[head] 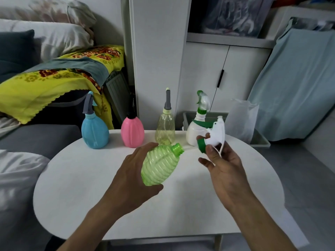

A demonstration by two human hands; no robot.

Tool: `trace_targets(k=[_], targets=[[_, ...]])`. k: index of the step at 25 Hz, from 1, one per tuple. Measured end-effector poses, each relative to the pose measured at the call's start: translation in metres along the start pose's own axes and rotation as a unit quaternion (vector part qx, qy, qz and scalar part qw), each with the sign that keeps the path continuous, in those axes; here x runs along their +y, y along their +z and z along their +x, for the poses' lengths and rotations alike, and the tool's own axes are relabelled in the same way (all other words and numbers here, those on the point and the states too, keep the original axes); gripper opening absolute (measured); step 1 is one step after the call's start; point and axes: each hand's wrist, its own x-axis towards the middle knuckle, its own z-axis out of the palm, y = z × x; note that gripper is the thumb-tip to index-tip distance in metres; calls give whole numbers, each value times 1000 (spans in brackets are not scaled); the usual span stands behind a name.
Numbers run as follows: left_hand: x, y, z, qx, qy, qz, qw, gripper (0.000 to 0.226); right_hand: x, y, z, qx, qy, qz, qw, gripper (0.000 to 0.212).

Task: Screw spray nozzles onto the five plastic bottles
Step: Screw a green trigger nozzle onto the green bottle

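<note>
Tilting above the white oval table [76, 192], one ribbed translucent green plastic bottle [159, 165] lies clamped in the left hand [135, 176], its open threaded neck aimed at one white trigger nozzle with a green collar [211, 137], pinched between thumb and fingers of the right hand [223, 164]. Four capped bottles line the far edge: blue [94, 132], pink [132, 132], clear yellowish [165, 128] and white [196, 133]. Behind stands what seems a grey bin [261, 140].

Single head cam, looks fwd and down, close over white table [76, 187], cabinet [235, 73] behind
</note>
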Motion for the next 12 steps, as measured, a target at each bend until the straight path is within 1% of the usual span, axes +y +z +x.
trace_targets(k=[2,4,6,10,12], targets=[[1,0,-1,5,17,21,1000,98,6,5,-3,-22,-4,-20,1000,51],[0,1,-2,5,33,34,999,97,11,8,-4,-41,-10,-26,999,60],[-2,1,-3,2,39,39,998,96,14,12,-4,-54,-15,-34,998,64],[-4,-8,-3,10,63,62,996,93,11,11,-5,-86,-57,-49,993,72],[-4,-15,-3,6,75,88,993,95,8,9,-6,-106,-81,-100,986,72]])
